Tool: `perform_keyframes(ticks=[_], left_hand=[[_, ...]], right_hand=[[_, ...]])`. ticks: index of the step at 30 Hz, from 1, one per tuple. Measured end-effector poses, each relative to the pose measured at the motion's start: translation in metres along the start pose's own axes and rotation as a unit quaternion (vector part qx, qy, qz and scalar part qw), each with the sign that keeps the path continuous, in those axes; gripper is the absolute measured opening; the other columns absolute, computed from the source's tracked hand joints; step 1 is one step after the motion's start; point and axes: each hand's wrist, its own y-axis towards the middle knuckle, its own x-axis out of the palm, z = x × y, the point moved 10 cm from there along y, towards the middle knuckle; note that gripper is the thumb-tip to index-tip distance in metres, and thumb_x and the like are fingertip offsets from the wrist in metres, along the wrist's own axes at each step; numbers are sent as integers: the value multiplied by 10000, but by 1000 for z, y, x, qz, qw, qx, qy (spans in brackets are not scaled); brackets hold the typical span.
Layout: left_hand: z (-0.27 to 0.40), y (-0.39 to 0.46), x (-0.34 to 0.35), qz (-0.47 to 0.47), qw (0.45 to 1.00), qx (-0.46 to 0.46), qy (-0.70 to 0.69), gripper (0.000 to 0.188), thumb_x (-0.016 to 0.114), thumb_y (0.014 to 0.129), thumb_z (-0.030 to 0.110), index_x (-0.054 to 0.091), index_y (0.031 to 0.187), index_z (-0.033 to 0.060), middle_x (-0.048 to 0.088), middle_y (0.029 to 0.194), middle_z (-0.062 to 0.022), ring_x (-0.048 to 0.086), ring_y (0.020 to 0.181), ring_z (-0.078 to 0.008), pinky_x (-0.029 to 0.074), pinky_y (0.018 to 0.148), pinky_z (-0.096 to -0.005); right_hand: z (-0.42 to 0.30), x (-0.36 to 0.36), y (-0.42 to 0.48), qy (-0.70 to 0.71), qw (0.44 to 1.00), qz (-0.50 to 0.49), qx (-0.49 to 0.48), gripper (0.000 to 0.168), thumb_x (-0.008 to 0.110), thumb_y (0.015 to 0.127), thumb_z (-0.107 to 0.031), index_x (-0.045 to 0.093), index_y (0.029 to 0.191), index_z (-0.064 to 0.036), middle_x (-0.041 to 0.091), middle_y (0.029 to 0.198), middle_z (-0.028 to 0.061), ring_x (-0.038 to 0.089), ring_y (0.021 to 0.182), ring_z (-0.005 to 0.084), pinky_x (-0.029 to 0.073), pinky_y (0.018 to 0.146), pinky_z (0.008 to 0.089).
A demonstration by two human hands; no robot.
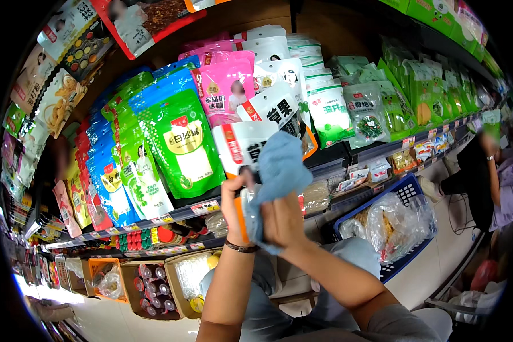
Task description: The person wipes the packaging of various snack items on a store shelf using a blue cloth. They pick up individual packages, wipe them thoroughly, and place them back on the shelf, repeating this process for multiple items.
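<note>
Low before the shelf, my left hand (233, 199) grips a white and orange food pouch (241, 218) by its edge. My right hand (284, 218) is closed on a blue-grey cloth (284, 166), which lies against the pouch and covers much of it. Just behind them stands another white pouch with a red strip (235, 145), partly hidden by the cloth. Left of my hands is a large green sugar pouch (184, 145); pink pouches (224, 87) stand behind. On the right are a white and green packet (329, 111) and a clear herb packet (367, 115).
The shelf edge (205, 207) with price tags runs below the pouches. Beneath it stand a cardboard box of jars (149, 316) and an orange crate (96, 267). A blue basket (404, 243) holding plastic bags is on the floor at right. Another person's arm (491, 171) shows far right.
</note>
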Motion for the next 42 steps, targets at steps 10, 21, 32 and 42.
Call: perform_keyframes(ticks=[10,21,32,42], left_hand=[[-24,-25,18,-5,992,-109,65,392,538,836,297,556,1104,11,612,1040,-121,600,922,-209,472,847,-331],[-51,-5,27,-89,968,-46,232,462,357,997,256,292,1405,48,355,1415,-81,404,1259,-206,325,1062,-322],[-35,-9,29,-103,985,-136,-41,563,498,923,312,316,1395,66,436,1349,-83,465,1198,-203,363,1032,-336],[-63,-31,20,30,968,-223,109,421,516,804,240,522,1179,50,600,996,-81,587,784,-174,486,651,-296]], right_hand=[[0,-46,26,-153,986,32,-52,256,597,831,-225,583,1011,-43,538,1117,159,460,1054,382,242,970,460],[0,-31,33,25,996,-61,-66,313,433,898,-225,549,1065,13,510,1165,221,394,1164,452,205,1051,540],[-33,-2,13,-82,982,-112,-124,350,526,810,-206,570,1085,6,511,1188,203,380,1210,415,195,1071,536],[65,-56,29,-129,986,3,109,129,397,833,-6,499,895,43,507,872,235,486,875,403,386,750,465]])
